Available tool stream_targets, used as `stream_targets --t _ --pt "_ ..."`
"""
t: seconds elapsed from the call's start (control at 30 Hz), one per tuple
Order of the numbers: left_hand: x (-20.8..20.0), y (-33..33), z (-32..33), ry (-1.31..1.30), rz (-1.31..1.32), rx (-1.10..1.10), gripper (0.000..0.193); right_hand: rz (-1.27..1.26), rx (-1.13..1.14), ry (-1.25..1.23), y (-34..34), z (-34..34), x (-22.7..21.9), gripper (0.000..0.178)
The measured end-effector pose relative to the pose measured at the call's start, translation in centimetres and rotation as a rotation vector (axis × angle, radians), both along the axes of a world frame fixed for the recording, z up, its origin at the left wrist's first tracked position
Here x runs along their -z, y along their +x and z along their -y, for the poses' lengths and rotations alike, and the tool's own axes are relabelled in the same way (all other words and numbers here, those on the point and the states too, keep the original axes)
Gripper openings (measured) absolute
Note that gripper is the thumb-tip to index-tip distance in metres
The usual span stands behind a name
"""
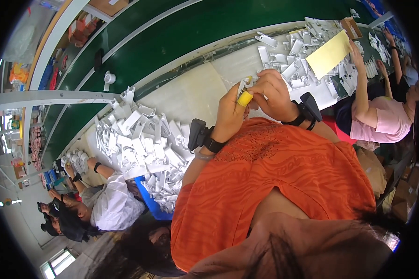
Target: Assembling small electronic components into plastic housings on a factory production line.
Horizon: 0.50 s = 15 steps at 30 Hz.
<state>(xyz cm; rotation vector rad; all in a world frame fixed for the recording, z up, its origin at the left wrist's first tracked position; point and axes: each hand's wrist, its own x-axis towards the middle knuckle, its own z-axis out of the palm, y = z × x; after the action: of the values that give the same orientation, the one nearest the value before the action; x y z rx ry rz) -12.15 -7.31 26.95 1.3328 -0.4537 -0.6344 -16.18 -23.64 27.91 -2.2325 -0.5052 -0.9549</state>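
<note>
My left hand is closed around a small white plastic part, right of the big heap of white plastic parts, my landmark. My right hand has its fingers bent in against it; I cannot tell whether they grip it. A short yellow sleeve sits at my fingers. I judge it best to hold the part firm with the left and work lightly with the right fingertips, so thin edges don't flex.

The pale desk carries the heap; a blue plastic bin stands just below it. Beyond the heap runs a dark green flat surface. Far right of it, a co-worker's hand holds a yellow flat sheet; left of it rises a grey metal frame.
</note>
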Motion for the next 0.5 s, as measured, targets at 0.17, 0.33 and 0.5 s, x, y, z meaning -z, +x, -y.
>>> stream_targets --t 0.17,0.33,0.5 --pt "-0.1 -0.3 -0.1 0.04 0.149 -0.012 0.024 -0.013 0.036 -0.002 -0.9 -0.2 0.8 0.026" --pt "0.1 -0.5 0.0 0.041 0.042 -0.073 0.024 0.001 0.035 0.049 -0.2 -0.8 1.1 0.027" --pt "0.5 -0.4 -0.1 0.021 -0.029 -0.058 0.026 -0.033 0.041 0.058 -0.3 -1.0 1.0 0.024"
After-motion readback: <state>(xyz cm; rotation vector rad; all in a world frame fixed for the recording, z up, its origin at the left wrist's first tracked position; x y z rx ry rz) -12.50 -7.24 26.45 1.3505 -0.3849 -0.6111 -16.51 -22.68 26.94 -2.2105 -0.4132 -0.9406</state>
